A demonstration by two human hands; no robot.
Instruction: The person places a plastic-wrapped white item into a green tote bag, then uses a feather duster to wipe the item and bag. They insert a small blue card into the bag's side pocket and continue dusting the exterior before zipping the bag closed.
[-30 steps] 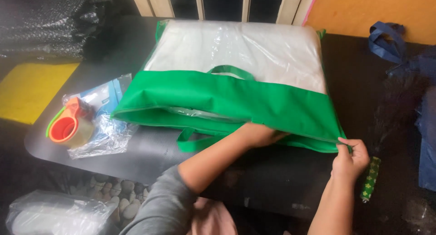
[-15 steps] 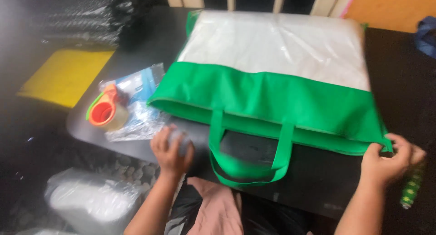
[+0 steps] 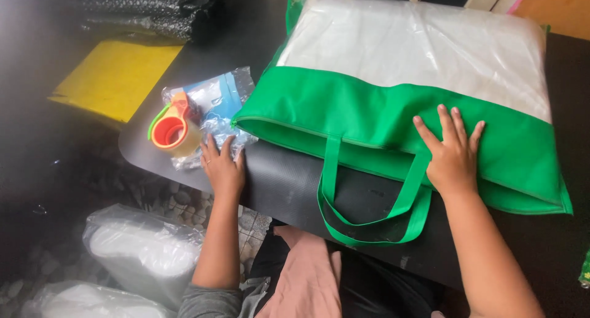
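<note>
A large green bag (image 3: 369, 112) with a clear plastic top panel lies flat on the black table (image 3: 289, 183); something white fills it. Its green handles (image 3: 369, 226) hang over the table's near edge. My right hand (image 3: 452, 152) rests flat on the green band with fingers spread. My left hand (image 3: 222, 165) lies open on the table by the bag's left corner, touching a clear plastic packet (image 3: 215, 109). An orange tape dispenser (image 3: 172, 129) sits just left of that hand.
A yellow sheet (image 3: 114, 75) lies at the left, with dark bubble wrap (image 3: 153, 7) behind it. White bundles in clear plastic (image 3: 144, 250) sit on the pebbled floor below the table. A green object (image 3: 584, 270) shows at the right edge.
My right hand left the bag's right corner and now presses flat on the green band. My left hand shifted from near the handles to the bag's left corner. The view moved closer.
</note>
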